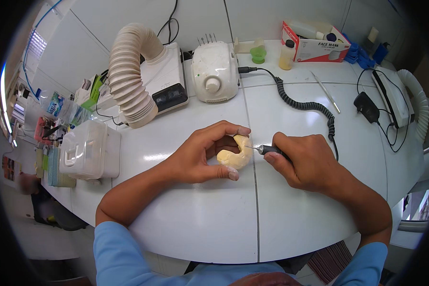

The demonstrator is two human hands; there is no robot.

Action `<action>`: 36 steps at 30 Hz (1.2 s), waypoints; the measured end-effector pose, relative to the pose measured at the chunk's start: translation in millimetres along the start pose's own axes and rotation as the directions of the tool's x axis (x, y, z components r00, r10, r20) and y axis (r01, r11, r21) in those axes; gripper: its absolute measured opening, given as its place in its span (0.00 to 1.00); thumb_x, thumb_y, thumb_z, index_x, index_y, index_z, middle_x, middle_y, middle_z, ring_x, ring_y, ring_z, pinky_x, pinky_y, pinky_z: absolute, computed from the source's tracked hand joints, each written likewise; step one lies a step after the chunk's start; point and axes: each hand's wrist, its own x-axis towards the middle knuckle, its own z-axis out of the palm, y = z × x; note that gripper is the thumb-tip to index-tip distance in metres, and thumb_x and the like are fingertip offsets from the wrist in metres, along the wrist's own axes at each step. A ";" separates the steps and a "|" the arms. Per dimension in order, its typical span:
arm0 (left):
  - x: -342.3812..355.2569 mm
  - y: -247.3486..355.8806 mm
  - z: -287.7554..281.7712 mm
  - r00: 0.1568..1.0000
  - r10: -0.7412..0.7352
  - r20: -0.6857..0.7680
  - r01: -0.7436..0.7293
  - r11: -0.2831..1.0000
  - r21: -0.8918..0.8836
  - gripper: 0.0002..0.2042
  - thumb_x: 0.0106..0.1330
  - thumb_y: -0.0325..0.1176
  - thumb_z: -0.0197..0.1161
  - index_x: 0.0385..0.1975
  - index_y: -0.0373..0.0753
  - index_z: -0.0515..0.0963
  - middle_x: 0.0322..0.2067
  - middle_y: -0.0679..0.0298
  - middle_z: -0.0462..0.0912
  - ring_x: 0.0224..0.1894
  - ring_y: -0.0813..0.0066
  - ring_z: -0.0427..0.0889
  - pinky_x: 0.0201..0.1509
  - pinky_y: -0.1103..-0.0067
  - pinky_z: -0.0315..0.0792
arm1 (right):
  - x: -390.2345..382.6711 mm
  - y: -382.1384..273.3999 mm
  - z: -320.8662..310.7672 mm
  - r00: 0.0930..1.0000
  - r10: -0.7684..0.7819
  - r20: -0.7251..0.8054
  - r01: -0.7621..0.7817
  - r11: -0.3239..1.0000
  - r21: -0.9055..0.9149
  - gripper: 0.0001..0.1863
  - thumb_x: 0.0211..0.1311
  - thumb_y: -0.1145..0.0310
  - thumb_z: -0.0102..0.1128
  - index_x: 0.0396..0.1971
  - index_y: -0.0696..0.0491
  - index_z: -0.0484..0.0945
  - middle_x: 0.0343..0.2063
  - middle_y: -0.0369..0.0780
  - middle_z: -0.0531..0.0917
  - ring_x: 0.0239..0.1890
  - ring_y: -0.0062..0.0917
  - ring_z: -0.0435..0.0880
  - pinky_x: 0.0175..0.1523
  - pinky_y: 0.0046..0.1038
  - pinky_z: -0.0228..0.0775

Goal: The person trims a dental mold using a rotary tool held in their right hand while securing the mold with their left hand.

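Cast (234, 157): a pale yellow, horseshoe-shaped dental cast, held just above the white table (200, 214) near its middle, beside a dark seam running front to back.

Left hand (200, 155): fingers closed on the cast. The forefinger arches over the top to its far end; the thumb presses the near edge from below. The cast's right side stays exposed.

Right hand (306, 162): fingers closed in a pen grip around a dark handpiece (271, 150). Its thin metal tip points left and meets the right rim of the cast; actual contact is too fine to confirm.

Cord (310, 106): black, coiled, running from the handpiece past the right hand up to a white control unit (215, 71) at the back of the table. Small burs stand upright on the unit's top.

Left of the unit: a ribbed beige hose (131, 76), its open end lying on the table, in front of a white box with a dark panel (169, 78).

Far left edge: a translucent plastic case (86, 148), well apart from the hands.

Back right: a small green cup (258, 52), a yellowish bottle (286, 55) and an open red and white carton (314, 43). A thin metal tool (325, 91) lies loose on the table, with a black adapter (366, 107) further right.

Both forearms show blue sleeves at the lower edge.
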 end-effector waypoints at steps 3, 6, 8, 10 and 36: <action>1.3 -2.4 -2.3 0.999 0.028 0.022 -0.028 1.000 0.000 0.44 0.61 0.31 0.86 0.77 0.33 0.69 0.68 0.56 0.76 0.71 0.65 0.80 0.79 0.66 0.74 | -1.2 -6.8 -1.7 0.994 0.043 0.101 -0.038 0.998 -0.050 0.22 0.83 0.48 0.59 0.36 0.53 0.78 0.23 0.42 0.87 0.23 0.46 0.86 0.29 0.47 0.74; 1.1 -3.0 -3.0 0.999 0.009 0.032 -0.008 1.000 -0.026 0.43 0.64 0.31 0.84 0.78 0.32 0.68 0.69 0.56 0.76 0.70 0.64 0.81 0.79 0.66 0.73 | 1.2 -10.4 -0.7 0.988 0.077 0.137 -0.068 0.995 -0.068 0.23 0.83 0.47 0.59 0.36 0.53 0.78 0.23 0.42 0.87 0.23 0.45 0.87 0.29 0.47 0.75; 1.1 0.3 -3.4 0.998 0.003 0.059 -0.005 0.999 0.041 0.42 0.65 0.31 0.82 0.78 0.32 0.68 0.67 0.55 0.77 0.69 0.64 0.82 0.79 0.66 0.73 | 1.3 -10.8 -0.3 0.986 0.083 0.142 -0.072 0.994 -0.082 0.23 0.83 0.47 0.60 0.36 0.53 0.78 0.23 0.42 0.87 0.24 0.45 0.87 0.29 0.46 0.75; 1.9 -0.4 -1.6 0.999 0.004 0.047 -0.004 1.000 0.013 0.42 0.65 0.31 0.82 0.78 0.31 0.68 0.66 0.55 0.77 0.69 0.65 0.82 0.79 0.66 0.74 | 1.1 -11.7 -1.7 0.985 0.098 0.139 -0.085 0.991 -0.099 0.23 0.82 0.47 0.61 0.36 0.53 0.78 0.23 0.42 0.87 0.23 0.43 0.88 0.29 0.45 0.75; 3.5 4.1 -0.6 0.998 0.020 0.052 -0.025 0.995 0.094 0.42 0.64 0.32 0.83 0.77 0.31 0.70 0.65 0.54 0.76 0.69 0.63 0.82 0.79 0.65 0.76 | 4.1 -9.0 -1.2 0.990 0.058 0.127 -0.045 0.994 -0.102 0.23 0.83 0.47 0.61 0.35 0.53 0.81 0.22 0.41 0.87 0.21 0.40 0.87 0.27 0.42 0.76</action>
